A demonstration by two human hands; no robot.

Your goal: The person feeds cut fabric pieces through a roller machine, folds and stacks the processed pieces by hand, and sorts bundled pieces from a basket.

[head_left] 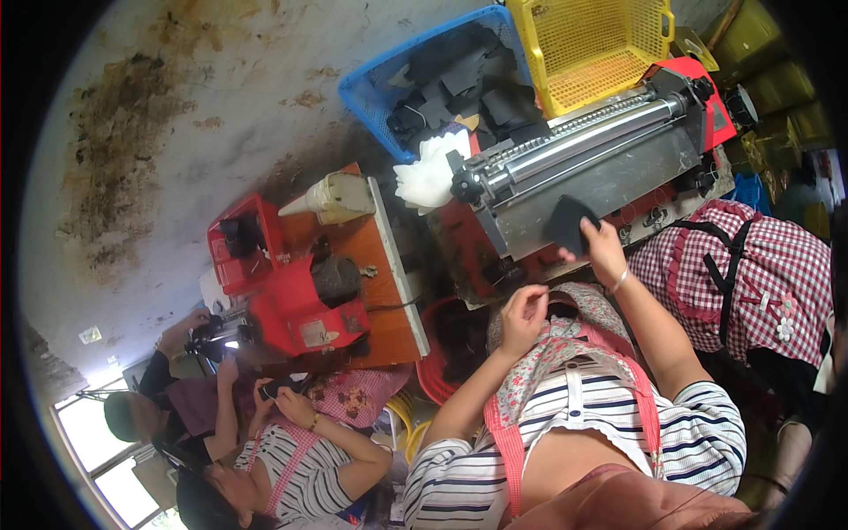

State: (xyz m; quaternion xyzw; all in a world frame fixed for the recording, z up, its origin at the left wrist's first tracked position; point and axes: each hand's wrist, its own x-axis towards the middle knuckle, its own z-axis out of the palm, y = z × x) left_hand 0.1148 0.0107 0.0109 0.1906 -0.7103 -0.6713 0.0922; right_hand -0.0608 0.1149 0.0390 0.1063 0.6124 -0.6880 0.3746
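My right hand [604,253] grips a flat black piece of sheet material [570,221] by its near edge. That piece is held over the front of a roller machine [601,146] with long steel rollers, a grey metal plate and red end housings. Lower and to the left, my left hand [525,316] is in front of my apron [556,353], its fingers curled in. Nothing shows between those fingers, and it is apart from the machine.
Behind the machine stand a blue basket [371,93] of black pieces and a yellow basket [609,53]. A white glove-like shape [433,172] lies at its left end. Left, two people work by red machines [305,305]; a person in checkered clothing [742,274] is close on my right.
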